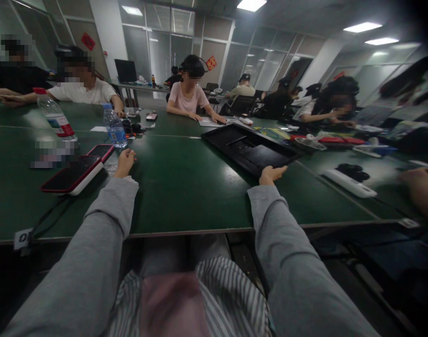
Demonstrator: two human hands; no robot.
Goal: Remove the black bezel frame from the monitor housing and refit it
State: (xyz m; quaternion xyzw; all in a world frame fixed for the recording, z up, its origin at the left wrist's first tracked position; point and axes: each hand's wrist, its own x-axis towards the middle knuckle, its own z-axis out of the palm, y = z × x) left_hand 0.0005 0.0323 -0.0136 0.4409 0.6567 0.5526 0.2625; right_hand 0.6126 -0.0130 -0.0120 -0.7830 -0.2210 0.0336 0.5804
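My right hand [272,175] grips the near edge of a black rectangular panel [235,149], which has a raised rim and looks like the back shell of a monitor. The panel lies slantwise over the green table [172,187]; whether it rests flat or is partly lifted I cannot tell. My left hand [126,163] is by the table's left part, its fingers loosely curled and slightly apart, with nothing visible in them. Just beyond it stands a clear water bottle [116,130] with a blue cap. Left of that hand, a red-edged phone [73,174] lies on a white block.
A red-capped bottle [57,119] stands at the left, near a second red-edged phone [100,151]. A white bar-shaped device [349,183] and a black object [352,172] lie at the right, near another person's hand [423,189]. Several people sit around the table.
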